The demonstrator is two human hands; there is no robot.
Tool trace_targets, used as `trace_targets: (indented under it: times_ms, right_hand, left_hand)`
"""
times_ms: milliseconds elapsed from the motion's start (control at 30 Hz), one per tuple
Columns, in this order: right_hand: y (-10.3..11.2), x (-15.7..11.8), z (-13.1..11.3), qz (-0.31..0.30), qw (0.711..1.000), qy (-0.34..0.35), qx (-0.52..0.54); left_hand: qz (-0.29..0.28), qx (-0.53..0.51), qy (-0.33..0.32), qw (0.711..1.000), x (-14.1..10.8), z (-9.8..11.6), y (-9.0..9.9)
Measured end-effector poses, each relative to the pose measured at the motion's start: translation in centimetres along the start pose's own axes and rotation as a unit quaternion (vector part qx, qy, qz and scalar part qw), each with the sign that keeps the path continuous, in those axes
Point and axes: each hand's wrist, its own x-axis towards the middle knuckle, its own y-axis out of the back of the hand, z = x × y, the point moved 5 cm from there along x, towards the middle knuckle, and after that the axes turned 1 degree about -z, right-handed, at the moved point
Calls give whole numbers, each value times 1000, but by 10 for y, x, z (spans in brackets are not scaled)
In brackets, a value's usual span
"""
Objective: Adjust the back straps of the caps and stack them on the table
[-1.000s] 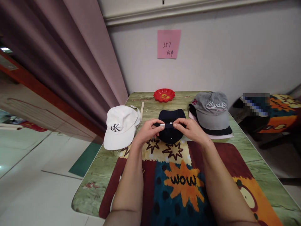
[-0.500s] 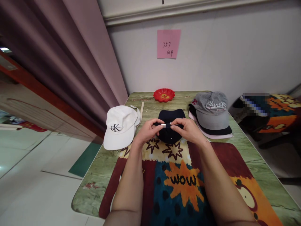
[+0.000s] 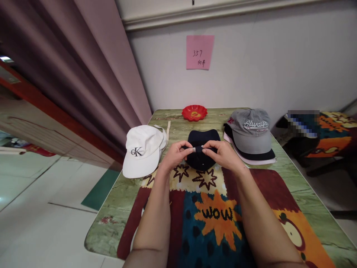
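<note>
A dark navy cap (image 3: 203, 137) lies upside down in the middle of the table, its brim pointing away from me and its hollow facing up. My left hand (image 3: 177, 153) pinches the left part of the cap's back strap, close to a small silver buckle (image 3: 194, 149). On the other side, my right hand (image 3: 221, 151) pinches the same strap between thumb and fingers. White caps (image 3: 143, 143) sit to the left of my hands. At the right is a stack of caps with a grey one (image 3: 252, 128) on top, over black and pink brims.
A red scalloped dish (image 3: 194, 112) stands at the back of the green table (image 3: 106, 219). A colourful mat (image 3: 192, 227) covers its front. A pink note (image 3: 200, 52) is on the wall, a curtain (image 3: 111, 67) hangs at left, and a chair (image 3: 331, 134) stands at right.
Almost nothing differs. Both hands keep their pinch on the strap, and the silver buckle has tilted slightly.
</note>
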Motion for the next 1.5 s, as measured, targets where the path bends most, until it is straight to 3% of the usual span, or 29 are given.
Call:
trace_targets:
  times_ms: [267,467,567,633,733,833,967,1133,1267,1367,1500]
  right_hand:
    - [5,-2,2,11,1000,-4,11]
    - [29,-6,35,104,994,-30,-31]
    - [32,-9,57,93,985,-69,-129]
    - [30,-10,67,61,980,-79,-174]
    - [23,-12,76,20,974,-85,-208]
    - [17,-12,82,1,971,-89,-222]
    - [14,-10,86,12,972,-77,-221]
    - [21,-6,73,70,990,-16,-123]
    - [38,-6,55,153,988,10,35]
    - [44,-7,40,169,967,10,192]
    - [38,-7,21,169,905,-28,389]
  left_hand:
    - [20,19,-18,999,3,-2,0]
    - [151,58,0,987,3,-11,24]
    - [199,169,5,965,3,-18,38]
    - [187,280,-6,942,3,-20,39]
    - [123,381,-17,916,5,-25,30]
    - [80,397,-37,914,7,-28,19]
    - [81,384,-72,917,9,-24,16]
    - [103,270,-115,950,8,-10,19]
    - [114,16,-148,982,3,4,23]
    - [148,-147,-131,969,-2,9,26]
    - [183,-246,-103,946,-5,15,23]
